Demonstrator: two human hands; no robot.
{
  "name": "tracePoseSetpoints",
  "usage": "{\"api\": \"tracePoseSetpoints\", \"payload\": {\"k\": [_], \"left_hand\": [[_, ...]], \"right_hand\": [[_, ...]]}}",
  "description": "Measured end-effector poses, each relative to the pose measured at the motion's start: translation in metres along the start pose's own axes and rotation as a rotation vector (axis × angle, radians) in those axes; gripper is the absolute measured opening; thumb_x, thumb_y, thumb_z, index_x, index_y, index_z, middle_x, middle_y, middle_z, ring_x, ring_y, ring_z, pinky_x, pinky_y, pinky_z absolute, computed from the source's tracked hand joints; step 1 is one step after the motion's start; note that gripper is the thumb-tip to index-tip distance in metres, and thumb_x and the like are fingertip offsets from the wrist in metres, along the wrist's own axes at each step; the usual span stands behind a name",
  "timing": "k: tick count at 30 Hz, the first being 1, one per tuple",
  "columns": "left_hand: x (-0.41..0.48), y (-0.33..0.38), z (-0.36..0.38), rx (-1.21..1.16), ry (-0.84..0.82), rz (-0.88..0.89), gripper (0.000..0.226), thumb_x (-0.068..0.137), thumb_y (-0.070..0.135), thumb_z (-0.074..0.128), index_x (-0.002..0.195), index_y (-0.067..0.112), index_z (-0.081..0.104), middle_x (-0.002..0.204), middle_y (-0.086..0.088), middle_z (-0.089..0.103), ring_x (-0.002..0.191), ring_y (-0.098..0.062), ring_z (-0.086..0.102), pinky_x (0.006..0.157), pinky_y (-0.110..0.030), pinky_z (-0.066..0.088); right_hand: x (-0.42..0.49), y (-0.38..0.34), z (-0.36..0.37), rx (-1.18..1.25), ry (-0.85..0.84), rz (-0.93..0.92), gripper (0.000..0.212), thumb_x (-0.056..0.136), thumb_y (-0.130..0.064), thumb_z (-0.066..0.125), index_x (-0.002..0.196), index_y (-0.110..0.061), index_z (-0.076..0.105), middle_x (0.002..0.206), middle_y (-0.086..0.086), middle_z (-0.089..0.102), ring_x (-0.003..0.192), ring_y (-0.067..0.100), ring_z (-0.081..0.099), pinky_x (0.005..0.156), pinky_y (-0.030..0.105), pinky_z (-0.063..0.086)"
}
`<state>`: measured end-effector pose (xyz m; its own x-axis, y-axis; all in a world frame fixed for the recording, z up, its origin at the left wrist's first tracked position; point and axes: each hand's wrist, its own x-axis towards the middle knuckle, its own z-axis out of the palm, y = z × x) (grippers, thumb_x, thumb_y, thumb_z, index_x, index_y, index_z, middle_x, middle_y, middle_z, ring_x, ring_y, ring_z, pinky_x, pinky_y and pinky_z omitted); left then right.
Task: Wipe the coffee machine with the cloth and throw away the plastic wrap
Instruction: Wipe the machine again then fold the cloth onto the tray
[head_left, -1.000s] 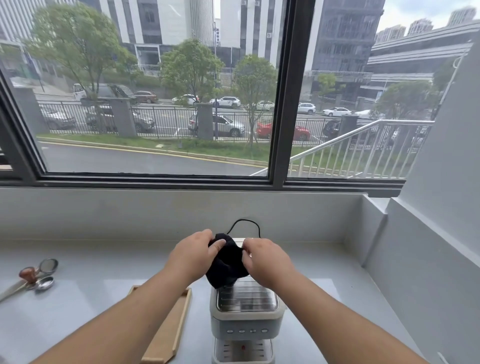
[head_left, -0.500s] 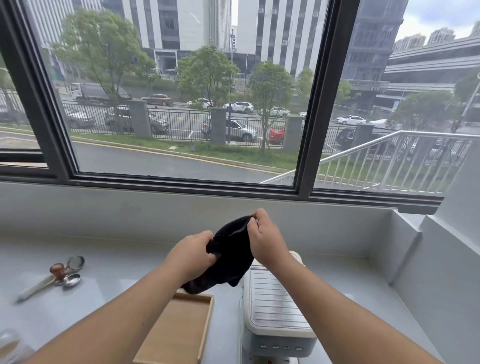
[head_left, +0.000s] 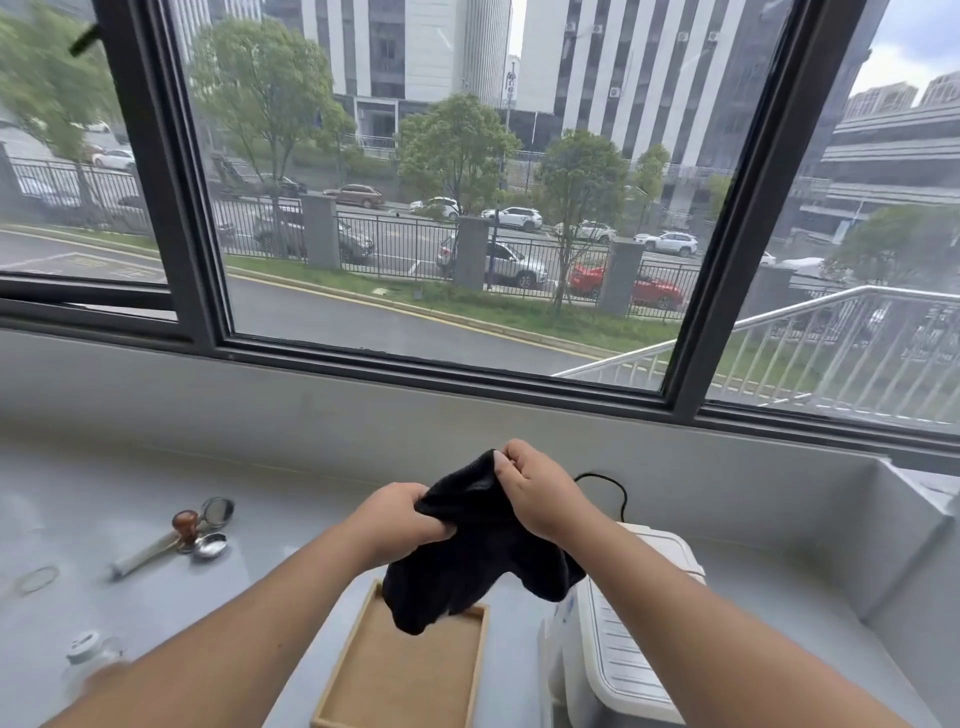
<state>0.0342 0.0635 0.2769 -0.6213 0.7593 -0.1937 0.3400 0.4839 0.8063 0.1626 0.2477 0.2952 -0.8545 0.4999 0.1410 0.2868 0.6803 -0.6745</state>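
Note:
Both hands hold a black cloth (head_left: 478, 561) up in the air over the counter. My left hand (head_left: 400, 525) pinches its left edge, and my right hand (head_left: 540, 488) grips its top edge slightly higher. The cloth hangs down loosely between them, its lower end over a wooden tray. The white coffee machine (head_left: 623, 654) stands below my right forearm at the lower right, partly hidden by the arm; its black cord (head_left: 613, 486) loops behind. No plastic wrap is clearly visible.
The shallow wooden tray (head_left: 405, 675) lies left of the machine. A tamper with a brown knob (head_left: 184, 527), a portafilter and a spoon lie at the left. A small glass bottle (head_left: 88, 649) stands at the lower left. A window wall runs behind the grey counter (head_left: 291, 519).
The cloth has been lifted off the machine's top and spread out between my hands. The view has turned left, so the machine now sits at the lower right.

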Motion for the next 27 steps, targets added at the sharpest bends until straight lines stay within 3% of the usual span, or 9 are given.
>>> {"api": "tracePoseSetpoints", "payload": {"k": [5, 10, 12, 15, 18, 21, 23, 25, 27], "left_hand": [[-0.004, -0.009, -0.025, -0.385, -0.071, -0.050, 0.035, 0.072, 0.023, 0.068, 0.104, 0.009, 0.075, 0.096, -0.011, 0.079, 0.092, -0.029, 0.072, 0.086, -0.040, 0.054], [0.001, -0.009, -0.043, -0.704, -0.093, -0.085, 0.028, 0.095, 0.013, 0.058, 0.120, 0.006, 0.071, 0.113, -0.019, 0.078, 0.104, -0.035, 0.075, 0.095, -0.044, 0.055], [0.004, -0.006, -0.048, -0.795, -0.088, -0.103, 0.026, 0.096, 0.014, 0.057, 0.115, 0.004, 0.071, 0.108, -0.018, 0.078, 0.097, -0.034, 0.073, 0.094, -0.044, 0.053], [0.008, -0.001, -0.055, -0.920, -0.117, -0.128, 0.028, 0.095, 0.020, 0.058, 0.101, 0.003, 0.080, 0.101, -0.019, 0.075, 0.090, -0.033, 0.070, 0.087, -0.041, 0.054], [0.013, 0.005, -0.056, -1.030, -0.176, -0.107, 0.031, 0.093, 0.023, 0.058, 0.093, 0.006, 0.084, 0.105, -0.019, 0.076, 0.089, -0.031, 0.074, 0.081, -0.038, 0.059], [0.018, 0.011, -0.056, -1.119, -0.214, -0.089, 0.027, 0.085, 0.022, 0.064, 0.094, 0.006, 0.084, 0.104, -0.018, 0.076, 0.088, -0.031, 0.074, 0.079, -0.037, 0.063], [0.021, 0.014, -0.056, -1.147, -0.233, -0.078, 0.027, 0.080, 0.023, 0.066, 0.093, 0.006, 0.083, 0.100, -0.016, 0.077, 0.086, -0.030, 0.075, 0.080, -0.037, 0.062], [0.025, 0.013, -0.056, -1.160, -0.227, -0.079, 0.026, 0.085, 0.022, 0.064, 0.092, 0.006, 0.083, 0.098, -0.016, 0.078, 0.085, -0.030, 0.075, 0.080, -0.037, 0.062], [0.030, 0.009, -0.056, -1.161, -0.188, -0.099, 0.029, 0.093, 0.022, 0.060, 0.092, 0.005, 0.084, 0.100, -0.017, 0.078, 0.084, -0.030, 0.076, 0.076, -0.036, 0.063]], "right_hand": [[0.016, -0.015, 0.025, -0.098, -0.035, 0.076, 0.038, 0.106, -0.055, 0.034, 0.090, -0.025, 0.051, 0.086, -0.003, 0.064, 0.078, 0.015, 0.059, 0.063, 0.033, 0.040], [0.020, -0.020, 0.052, -0.063, -0.052, 0.220, 0.045, 0.104, -0.062, 0.031, 0.093, -0.023, 0.049, 0.091, -0.001, 0.063, 0.079, 0.015, 0.058, 0.063, 0.034, 0.041], [0.018, -0.019, 0.063, -0.031, -0.101, 0.306, 0.056, 0.103, -0.067, 0.026, 0.100, -0.019, 0.054, 0.101, 0.004, 0.066, 0.089, 0.021, 0.061, 0.076, 0.038, 0.049], [0.009, -0.019, 0.077, 0.265, -0.204, 0.514, 0.084, 0.094, -0.083, 0.024, 0.122, -0.015, 0.065, 0.120, 0.008, 0.071, 0.112, 0.027, 0.064, 0.104, 0.049, 0.050], [-0.007, -0.021, 0.090, 0.670, -0.314, 0.615, 0.098, 0.077, -0.099, 0.023, 0.121, -0.028, 0.073, 0.119, -0.001, 0.077, 0.115, 0.021, 0.066, 0.107, 0.048, 0.048], [-0.020, -0.025, 0.102, 0.953, -0.375, 0.608, 0.100, 0.066, -0.102, 0.019, 0.134, -0.045, 0.064, 0.132, -0.011, 0.073, 0.126, 0.017, 0.065, 0.097, 0.037, 0.057], [-0.022, -0.024, 0.105, 1.075, -0.362, 0.601, 0.106, 0.066, -0.100, 0.015, 0.141, -0.040, 0.059, 0.139, -0.005, 0.069, 0.129, 0.014, 0.064, 0.092, 0.031, 0.058], [-0.020, -0.020, 0.103, 1.193, -0.351, 0.564, 0.108, 0.074, -0.099, 0.019, 0.144, -0.027, 0.061, 0.140, 0.004, 0.068, 0.128, 0.018, 0.065, 0.100, 0.034, 0.056], [-0.018, -0.015, 0.098, 1.298, -0.315, 0.487, 0.088, 0.088, -0.085, 0.046, 0.141, -0.017, 0.065, 0.136, 0.010, 0.070, 0.121, 0.025, 0.068, 0.105, 0.040, 0.052]]}}
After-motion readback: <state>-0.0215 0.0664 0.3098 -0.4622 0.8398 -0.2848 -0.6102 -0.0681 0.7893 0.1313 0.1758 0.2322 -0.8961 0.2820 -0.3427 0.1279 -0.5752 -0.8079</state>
